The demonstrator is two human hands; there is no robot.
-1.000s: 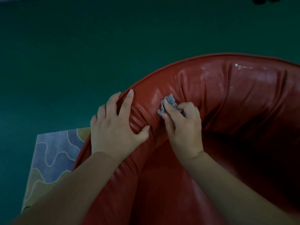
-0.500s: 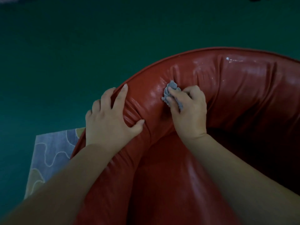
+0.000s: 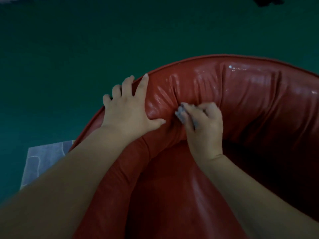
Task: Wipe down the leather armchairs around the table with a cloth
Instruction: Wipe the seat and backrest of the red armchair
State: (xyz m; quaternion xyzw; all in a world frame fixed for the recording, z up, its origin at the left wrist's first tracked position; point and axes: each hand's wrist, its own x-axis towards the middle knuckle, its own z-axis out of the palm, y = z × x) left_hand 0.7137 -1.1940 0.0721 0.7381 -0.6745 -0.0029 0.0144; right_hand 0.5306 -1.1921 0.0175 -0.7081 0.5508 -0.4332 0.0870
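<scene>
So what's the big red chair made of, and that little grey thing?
The chair looks like red leather or a leather-like cover: glossy, with shiny highlights and soft creases. The grey thing is a cloth, probably soft fabric, bunched in the right hand; it is too blurred to tell more.

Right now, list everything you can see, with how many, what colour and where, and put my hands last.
armchair: one, red leather, curved padded back filling centre and right
cloth: one, grey, bunched small, pressed on the inner side of the chair back
rug: one corner, grey-blue with pale wavy lines, lower left on the floor
floor: dark green, behind and left of the chair
dark object: one, top edge, too cropped to identify
left hand: flat, fingers spread over the chair's back rim
right hand: clutching the cloth
</scene>
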